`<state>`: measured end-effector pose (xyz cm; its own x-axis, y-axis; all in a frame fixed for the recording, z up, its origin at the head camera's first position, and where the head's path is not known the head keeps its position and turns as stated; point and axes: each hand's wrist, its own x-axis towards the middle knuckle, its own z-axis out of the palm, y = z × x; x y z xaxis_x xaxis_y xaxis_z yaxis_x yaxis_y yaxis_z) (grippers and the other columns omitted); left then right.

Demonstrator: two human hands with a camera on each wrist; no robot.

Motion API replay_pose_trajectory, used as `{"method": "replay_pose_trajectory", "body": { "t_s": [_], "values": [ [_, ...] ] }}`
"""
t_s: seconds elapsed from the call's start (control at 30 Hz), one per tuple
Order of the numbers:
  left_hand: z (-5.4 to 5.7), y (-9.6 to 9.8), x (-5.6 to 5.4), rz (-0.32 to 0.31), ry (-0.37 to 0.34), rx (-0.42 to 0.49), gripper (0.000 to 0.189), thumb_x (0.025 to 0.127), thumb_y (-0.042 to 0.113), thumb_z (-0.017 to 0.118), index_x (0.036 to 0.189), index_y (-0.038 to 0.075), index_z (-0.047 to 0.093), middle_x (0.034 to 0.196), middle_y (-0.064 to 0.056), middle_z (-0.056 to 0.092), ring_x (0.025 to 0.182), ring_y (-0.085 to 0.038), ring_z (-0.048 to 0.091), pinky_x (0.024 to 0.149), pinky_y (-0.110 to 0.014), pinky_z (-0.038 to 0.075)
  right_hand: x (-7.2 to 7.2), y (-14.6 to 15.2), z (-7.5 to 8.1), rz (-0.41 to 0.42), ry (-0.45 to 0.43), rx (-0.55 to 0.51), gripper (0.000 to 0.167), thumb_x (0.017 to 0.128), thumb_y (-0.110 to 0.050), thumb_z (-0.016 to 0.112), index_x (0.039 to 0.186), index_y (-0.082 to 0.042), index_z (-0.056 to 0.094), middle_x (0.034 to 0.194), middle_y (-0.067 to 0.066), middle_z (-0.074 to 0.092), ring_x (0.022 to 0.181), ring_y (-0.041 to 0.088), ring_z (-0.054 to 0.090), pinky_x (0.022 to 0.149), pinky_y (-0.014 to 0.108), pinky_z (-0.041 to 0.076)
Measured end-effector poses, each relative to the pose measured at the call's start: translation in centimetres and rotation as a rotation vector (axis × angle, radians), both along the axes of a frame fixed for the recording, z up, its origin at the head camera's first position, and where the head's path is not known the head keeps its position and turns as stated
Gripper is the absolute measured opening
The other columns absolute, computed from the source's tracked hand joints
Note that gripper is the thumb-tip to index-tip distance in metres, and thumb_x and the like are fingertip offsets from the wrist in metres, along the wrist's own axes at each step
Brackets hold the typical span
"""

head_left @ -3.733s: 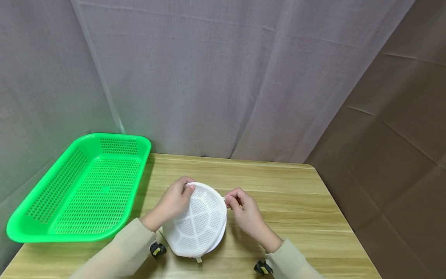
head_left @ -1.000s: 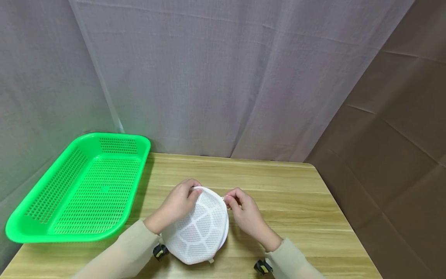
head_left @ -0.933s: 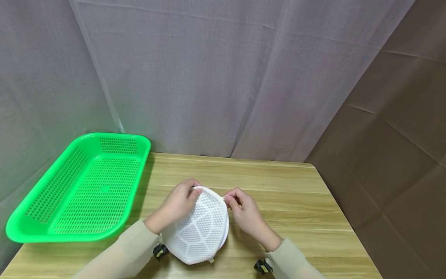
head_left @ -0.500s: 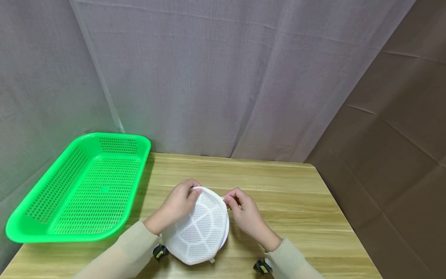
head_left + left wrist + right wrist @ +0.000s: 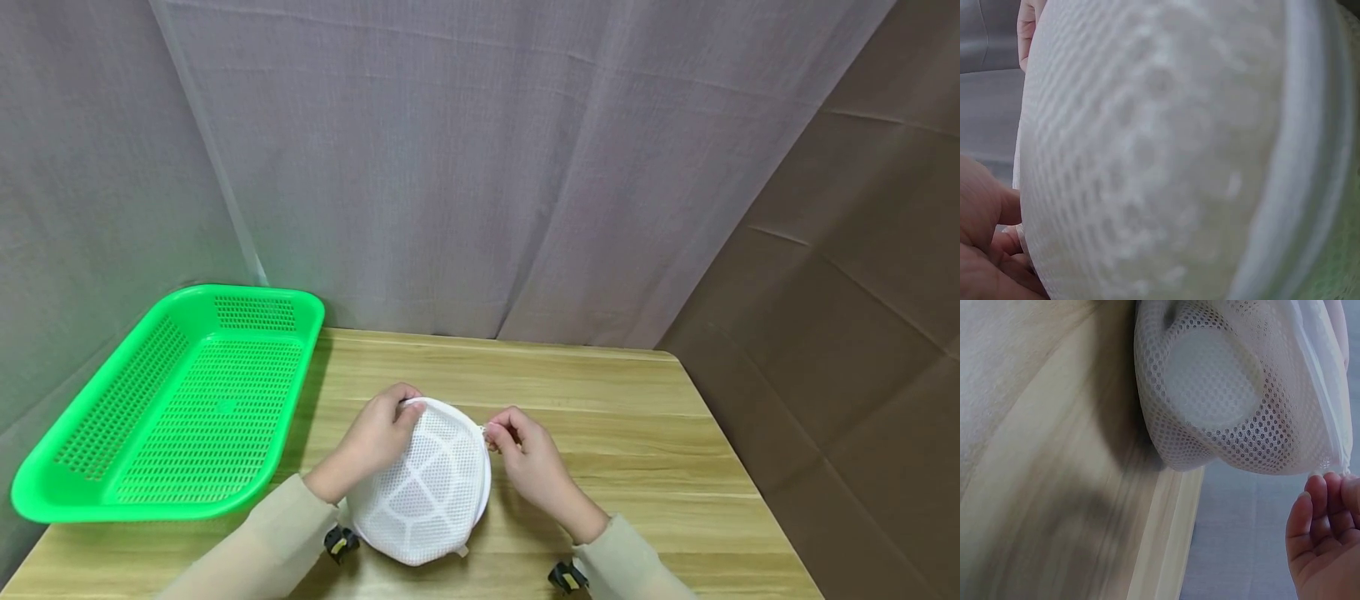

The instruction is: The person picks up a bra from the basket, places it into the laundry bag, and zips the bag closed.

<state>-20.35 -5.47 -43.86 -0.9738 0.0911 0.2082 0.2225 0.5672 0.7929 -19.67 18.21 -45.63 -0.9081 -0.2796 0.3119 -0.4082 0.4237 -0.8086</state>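
Observation:
A round white mesh laundry bag (image 5: 431, 500) stands tilted over the front of the table in the head view. My left hand (image 5: 378, 435) grips its upper left edge, thumb on the mesh face and fingers behind. At the bag's right edge, my right hand (image 5: 528, 460) pinches the small zipper pull (image 5: 483, 430) between thumb and fingers. The right wrist view shows the white zipper band (image 5: 1319, 372) running down to those fingertips, and a pale round shape (image 5: 1213, 378) behind the mesh. Blurred mesh fills most of the left wrist view.
A green plastic basket (image 5: 288, 450) with a perforated floor stands left of the hands on the wooden table (image 5: 615, 433). Grey cloth (image 5: 420, 167) hangs behind the table, and brown cloth (image 5: 847, 333) lines the right side. Each wrist carries a small black mount.
Over the last half second my left hand has shifted slightly left, and the bag has turned a little with it. The right hand stays nearly in place at the zipper pull.

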Motion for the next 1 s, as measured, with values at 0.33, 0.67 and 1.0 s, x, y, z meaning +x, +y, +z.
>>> {"method": "replay_pose_trajectory", "body": {
  "t_s": [0.33,0.67,1.0],
  "values": [
    [0.9,0.7,0.4,-0.108,0.022,-0.056,0.023,0.096,0.017,0.061,0.114,0.004,0.063,0.114,-0.012,0.063,0.112,-0.029,0.057,0.097,-0.046,0.043,0.0,-0.6,0.3,-0.029,0.003,-0.015,0.010,0.097,-0.014,0.058,0.089,-0.016,0.062,0.081,-0.004,0.062,0.077,0.019,0.060,0.067,0.026,0.051],
    [0.8,1.5,0.6,-0.147,0.079,-0.126,0.011,0.093,0.013,0.065,0.102,0.008,0.067,0.102,-0.005,0.064,0.100,-0.023,0.061,0.090,-0.041,0.048,0.7,-1.6,1.6,-0.026,-0.012,-0.017,0.007,0.096,-0.004,0.057,0.090,-0.005,0.062,0.082,0.006,0.063,0.079,0.030,0.061,0.068,0.030,0.051],
    [0.0,0.8,0.3,-0.077,0.075,-0.085,0.009,0.095,0.014,0.062,0.099,0.007,0.066,0.099,-0.005,0.065,0.097,-0.022,0.061,0.087,-0.040,0.049,0.2,-0.9,0.2,0.014,0.045,0.004,0.009,0.097,-0.016,0.058,0.089,-0.020,0.062,0.081,-0.010,0.061,0.076,0.017,0.060,0.068,0.027,0.050]
  ]
}}
